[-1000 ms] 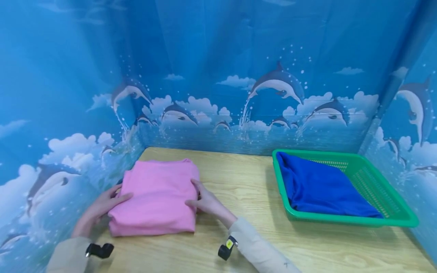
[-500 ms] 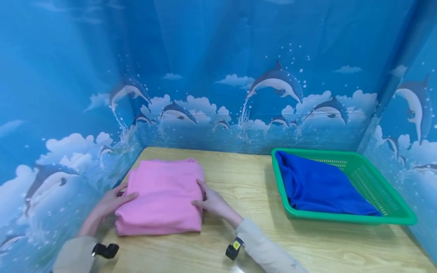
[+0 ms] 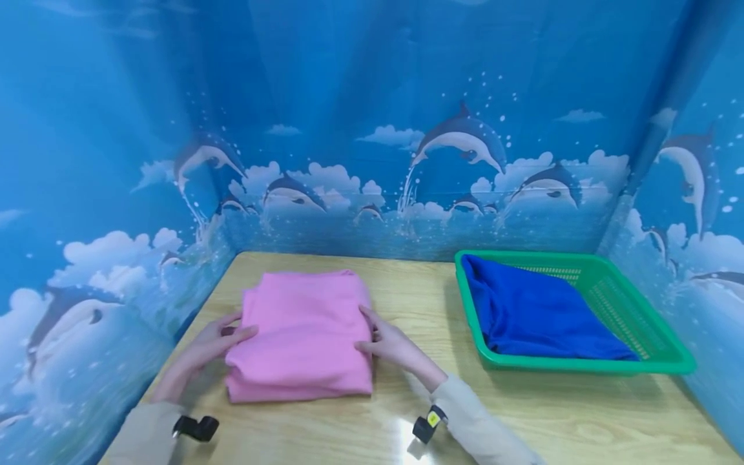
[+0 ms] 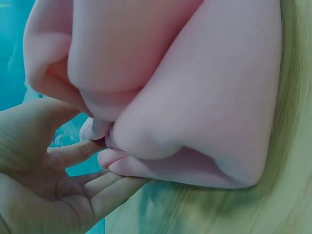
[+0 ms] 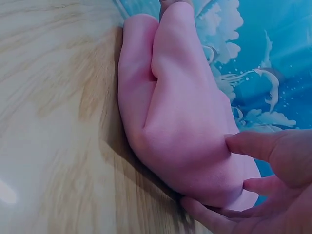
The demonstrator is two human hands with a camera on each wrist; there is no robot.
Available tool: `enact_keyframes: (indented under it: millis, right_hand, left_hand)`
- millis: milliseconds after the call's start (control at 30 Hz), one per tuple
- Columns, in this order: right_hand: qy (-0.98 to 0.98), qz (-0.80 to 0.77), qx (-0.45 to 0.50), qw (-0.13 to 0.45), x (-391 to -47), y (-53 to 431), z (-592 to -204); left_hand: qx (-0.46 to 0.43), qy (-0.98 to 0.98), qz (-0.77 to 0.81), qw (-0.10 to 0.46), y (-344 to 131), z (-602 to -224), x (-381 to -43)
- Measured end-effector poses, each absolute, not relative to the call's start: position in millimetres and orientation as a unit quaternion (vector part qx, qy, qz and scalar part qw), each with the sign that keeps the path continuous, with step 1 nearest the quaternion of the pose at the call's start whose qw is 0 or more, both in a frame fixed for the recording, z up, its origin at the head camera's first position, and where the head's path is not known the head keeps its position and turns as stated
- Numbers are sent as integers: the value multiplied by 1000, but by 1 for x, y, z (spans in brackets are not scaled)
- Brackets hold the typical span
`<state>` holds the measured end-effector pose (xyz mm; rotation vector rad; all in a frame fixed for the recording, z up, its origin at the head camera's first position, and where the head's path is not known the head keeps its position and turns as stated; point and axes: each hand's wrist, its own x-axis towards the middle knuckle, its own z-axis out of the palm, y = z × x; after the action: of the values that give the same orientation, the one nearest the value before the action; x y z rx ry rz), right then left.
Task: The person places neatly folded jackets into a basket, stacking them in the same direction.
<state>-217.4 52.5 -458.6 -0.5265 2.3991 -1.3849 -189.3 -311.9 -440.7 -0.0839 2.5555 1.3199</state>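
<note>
A folded pink garment (image 3: pixel 305 332) of thick, smooth fabric lies on the wooden table, a neat block with several layers. My left hand (image 3: pixel 212 342) holds its left side, thumb on top and fingers down at the side. In the left wrist view, the left fingers (image 4: pixel 119 187) reach the lower folded edge of the garment. On the opposite side my right hand (image 3: pixel 395 342) grips the garment, its thumb over the top. The right wrist view shows the right fingertips (image 5: pixel 192 204) low against the side, near the tabletop.
A green plastic basket (image 3: pixel 630 310) with mesh walls stands on the right of the table (image 3: pixel 418 303). Folded blue cloth (image 3: pixel 537 316) lies inside it. Blue dolphin-print curtains (image 3: pixel 349 97) close off the back and both sides. Each wrist wears a small black device (image 3: pixel 196 428).
Both hands have moved right, and the pink garment has slid right across the table between them. The basket and blue cloth appear slightly further left as the head view shifts.
</note>
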Motion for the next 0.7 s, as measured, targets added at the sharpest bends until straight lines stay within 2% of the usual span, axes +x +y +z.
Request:
enact_keyframes:
  millis: [700]
  right_hand:
    - [849, -490, -141, 138, -196, 131, -460]
  left_hand:
    - [7, 880, 465, 97, -231, -451, -206]
